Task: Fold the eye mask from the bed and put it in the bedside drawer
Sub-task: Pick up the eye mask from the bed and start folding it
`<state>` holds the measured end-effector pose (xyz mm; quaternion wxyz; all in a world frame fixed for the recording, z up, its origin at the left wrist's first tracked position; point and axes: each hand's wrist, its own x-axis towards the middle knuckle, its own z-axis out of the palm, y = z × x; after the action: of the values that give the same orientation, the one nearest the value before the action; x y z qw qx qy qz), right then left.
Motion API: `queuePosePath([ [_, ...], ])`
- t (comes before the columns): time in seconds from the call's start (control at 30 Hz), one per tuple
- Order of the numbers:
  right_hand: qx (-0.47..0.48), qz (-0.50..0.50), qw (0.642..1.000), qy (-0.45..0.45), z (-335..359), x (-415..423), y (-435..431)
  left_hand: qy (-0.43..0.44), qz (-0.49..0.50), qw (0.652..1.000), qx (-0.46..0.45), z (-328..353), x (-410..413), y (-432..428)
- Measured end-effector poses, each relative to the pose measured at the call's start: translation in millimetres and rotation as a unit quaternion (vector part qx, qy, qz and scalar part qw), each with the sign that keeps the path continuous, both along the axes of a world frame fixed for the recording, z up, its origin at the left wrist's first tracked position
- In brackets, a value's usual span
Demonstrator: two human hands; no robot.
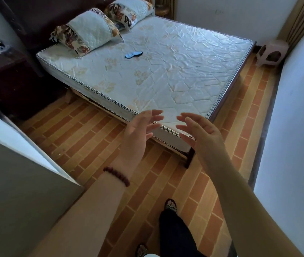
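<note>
A small blue and black eye mask [133,54] lies flat on the white quilted mattress [175,75], near the pillows at the head of the bed. A dark wooden bedside cabinet [8,78] stands left of the bed; I cannot make out its drawer in the shadow. My left hand [138,134], with a red bead bracelet on the wrist, and my right hand [199,134] are both raised before me over the foot corner of the bed. Their palms face each other, fingers spread, holding nothing. Both hands are far from the mask.
Two patterned pillows [91,32] rest against the dark headboard. A pink plastic stool [271,52] sits in the far right corner by a curtain. A door or panel [17,173] stands close at my left. Brick-pattern floor [91,130] runs between me and the bed.
</note>
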<state>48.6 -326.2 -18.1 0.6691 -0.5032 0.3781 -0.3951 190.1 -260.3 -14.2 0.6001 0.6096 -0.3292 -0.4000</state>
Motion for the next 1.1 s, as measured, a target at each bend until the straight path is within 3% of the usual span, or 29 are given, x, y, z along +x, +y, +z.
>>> queuePosePath([
  [0.23,0.045,0.069,0.996,-0.045,5.4,52.7,-83.8,-0.010,0.059,0.998,0.000,9.6,36.4,-71.5],
  [0.6,0.041,0.123,0.990,-0.050,-5.7,117.8,-172.4,0.000,0.109,0.994,-0.008,-1.2,81.0,-150.3],
  [1.1,0.041,0.146,0.988,-0.004,-18.4,300.8,-267.5,0.015,0.137,0.990,0.010,-22.5,266.7,-236.5],
])
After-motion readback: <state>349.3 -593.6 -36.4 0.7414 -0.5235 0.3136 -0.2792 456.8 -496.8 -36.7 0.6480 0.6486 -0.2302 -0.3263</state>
